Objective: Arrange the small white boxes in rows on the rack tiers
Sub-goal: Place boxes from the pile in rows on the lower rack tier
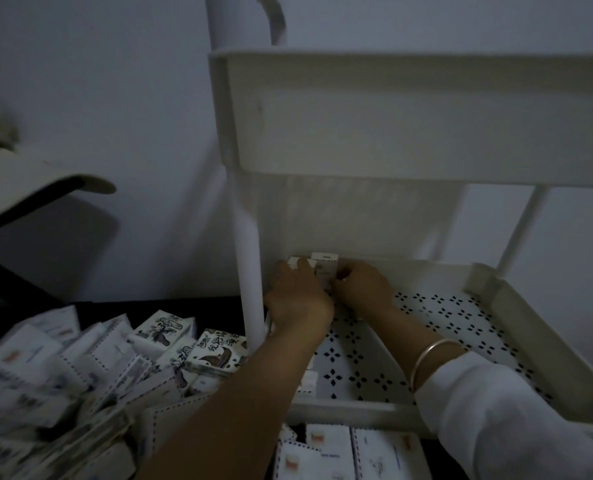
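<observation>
Head view: the left hand (298,299) and the right hand (360,289) both grip boxes (324,263) in the far left corner of the tier (537,327). Few stand there and a big pile (80,368) waits, so most work seems left.

Tier (461,317) before me: perforated, white; boxes (324,263) stand in its far-left corner, one box (309,381) along its left wall.
</observation>
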### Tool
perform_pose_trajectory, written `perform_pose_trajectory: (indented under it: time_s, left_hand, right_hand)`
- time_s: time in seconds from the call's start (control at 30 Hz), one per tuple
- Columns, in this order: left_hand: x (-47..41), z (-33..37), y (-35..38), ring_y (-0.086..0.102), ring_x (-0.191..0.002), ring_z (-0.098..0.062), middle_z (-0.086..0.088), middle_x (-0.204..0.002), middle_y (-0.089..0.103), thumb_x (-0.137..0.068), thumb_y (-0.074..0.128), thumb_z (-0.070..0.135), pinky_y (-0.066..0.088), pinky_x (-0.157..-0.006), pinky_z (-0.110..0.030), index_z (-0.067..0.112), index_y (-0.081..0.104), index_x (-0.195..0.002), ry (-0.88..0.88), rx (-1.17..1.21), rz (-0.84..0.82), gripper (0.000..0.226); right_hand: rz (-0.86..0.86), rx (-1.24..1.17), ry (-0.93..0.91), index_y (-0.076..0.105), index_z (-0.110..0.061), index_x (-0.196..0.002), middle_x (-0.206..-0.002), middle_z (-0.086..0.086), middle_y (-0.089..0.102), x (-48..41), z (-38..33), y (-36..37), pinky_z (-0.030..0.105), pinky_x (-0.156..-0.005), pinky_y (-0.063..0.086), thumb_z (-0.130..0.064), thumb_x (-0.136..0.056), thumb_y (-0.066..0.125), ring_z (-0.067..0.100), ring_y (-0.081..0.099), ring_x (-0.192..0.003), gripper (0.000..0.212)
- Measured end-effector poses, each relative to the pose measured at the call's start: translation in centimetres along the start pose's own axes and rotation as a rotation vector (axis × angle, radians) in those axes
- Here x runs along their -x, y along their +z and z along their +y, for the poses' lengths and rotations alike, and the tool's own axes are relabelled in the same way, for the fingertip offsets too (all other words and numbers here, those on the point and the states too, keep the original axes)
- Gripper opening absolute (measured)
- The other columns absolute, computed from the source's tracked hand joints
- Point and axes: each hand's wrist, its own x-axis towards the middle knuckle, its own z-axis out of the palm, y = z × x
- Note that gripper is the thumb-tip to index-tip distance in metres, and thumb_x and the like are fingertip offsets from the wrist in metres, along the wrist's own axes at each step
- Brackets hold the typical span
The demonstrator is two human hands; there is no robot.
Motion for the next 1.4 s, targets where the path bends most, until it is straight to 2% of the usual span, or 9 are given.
perform_pose_trajectory:
  time_s: [0.3, 0.5, 0.63, 0.73, 0.83, 1.1, 1.2, 1.3, 1.4]
  left_hand:
    - [0.0, 0.2, -0.1, 0.040, -0.127, -0.028, -0.014, -0.139, 0.033, -0.093, 0.052, 0.019, 0.045, -0.098, -0.039, 0.015, 0.036, -0.139, -0.017, 0.004, 0.005, 0.049]
    - [-0.1, 0.2, 0.0, 0.040, -0.127, -0.028, -0.014, -0.140, 0.033, -0.092, 0.052, 0.017, 0.042, -0.103, -0.039, 0.015, 0.034, -0.140, -0.021, 0.040, -0.011, 0.051]
    - [-0.3, 0.0, 0.3, 0.032, -0.136, -0.029, -0.014, -0.154, 0.017, -0.094, 0.052, 0.019, 0.039, -0.107, -0.042, 0.021, 0.007, -0.153, -0.022, 0.094, 0.008, 0.074]
    - [-0.3, -0.1, 0.5, 0.025, -0.141, -0.028, -0.012, -0.159, 0.001, -0.096, 0.050, 0.023, 0.034, -0.111, -0.040, 0.020, -0.004, -0.154, -0.026, 0.085, 0.019, 0.079]
    - [-0.4, -0.1, 0.8, 0.031, -0.136, -0.028, -0.013, -0.156, 0.014, -0.096, 0.052, 0.029, 0.037, -0.108, -0.039, 0.016, 0.003, -0.153, -0.054, 0.093, 0.042, 0.077]
    - [-0.3, 0.2, 0.2, 0.028, -0.141, -0.028, -0.016, -0.155, 0.022, -0.093, 0.057, 0.037, 0.028, -0.114, -0.039, 0.010, -0.013, -0.152, -0.084, 0.141, 0.027, 0.095]
    - [0.1, 0.5, -0.1, 0.034, -0.137, -0.032, -0.019, -0.152, 0.030, -0.100, 0.035, 0.044, 0.027, -0.113, -0.042, 0.011, -0.010, -0.153, -0.093, 0.111, 0.082, 0.077]
    - [0.4, 1.0, -1.4, 0.033, -0.138, -0.033, -0.019, -0.153, 0.028, -0.102, 0.030, 0.042, 0.026, -0.114, -0.045, 0.012, -0.010, -0.153, -0.109, 0.144, 0.052, 0.072]
    - [0.8, 1.3, -3.2, 0.032, -0.138, -0.033, -0.016, -0.156, 0.024, -0.102, 0.031, 0.037, 0.031, -0.112, -0.044, 0.012, -0.005, -0.154, -0.105, 0.238, 0.018, 0.068]
  right_hand:
    - [0.022, -0.179, -0.020, 0.072, -0.019, -0.100, -0.100, 0.001, 0.072, -0.2, -0.4, 0.8, 0.031, -0.072, 0.053, -0.033, -0.089, 0.060, 0.020, 0.067, -0.085, 0.021]
    - [-0.008, 0.094, -0.216, 0.069, -0.018, -0.096, -0.099, 0.003, 0.069, 0.0, -1.3, 1.0, 0.026, -0.061, 0.041, -0.025, -0.091, 0.054, 0.018, 0.060, -0.076, 0.017]
    - [0.033, 0.420, -0.346, 0.063, -0.016, -0.113, -0.110, 0.004, 0.065, 0.3, -1.8, 0.9, 0.026, -0.060, 0.034, -0.029, -0.096, 0.049, 0.022, 0.063, -0.088, 0.026]
    - [0.162, 0.389, -0.301, 0.053, -0.010, -0.118, -0.104, 0.008, 0.064, 0.8, -2.6, 0.7, 0.025, -0.052, 0.030, -0.031, -0.098, 0.046, 0.025, 0.062, -0.080, 0.030]
    - [0.211, 0.316, -0.378, 0.044, -0.015, -0.132, -0.105, 0.008, 0.061, 0.7, -2.7, 0.6, 0.025, -0.045, 0.019, -0.035, -0.098, 0.047, 0.024, 0.058, -0.071, 0.040]
    - [-0.156, 0.235, -0.446, 0.031, -0.030, -0.146, -0.123, 0.004, 0.059, -0.8, -1.4, -0.5, 0.030, -0.080, 0.048, -0.034, -0.087, 0.068, 0.023, 0.060, -0.103, 0.070]
    - [-0.193, 0.013, -0.282, 0.025, -0.024, -0.149, -0.127, 0.008, 0.055, 0.4, -1.7, -1.6, 0.032, -0.088, 0.047, -0.031, -0.083, 0.072, 0.027, 0.057, -0.110, 0.081]
    - [-0.285, -0.366, -0.042, 0.042, -0.022, -0.120, -0.099, -0.004, 0.049, 1.6, -2.2, -4.1, 0.024, -0.072, 0.042, -0.042, -0.091, 0.057, 0.015, 0.053, -0.085, 0.038]
    - [-0.415, -0.734, 0.197, 0.047, -0.015, -0.098, -0.085, 0.001, 0.052, 3.4, -1.8, -6.9, 0.028, -0.065, 0.039, -0.030, -0.097, 0.045, 0.017, 0.047, -0.072, 0.015]
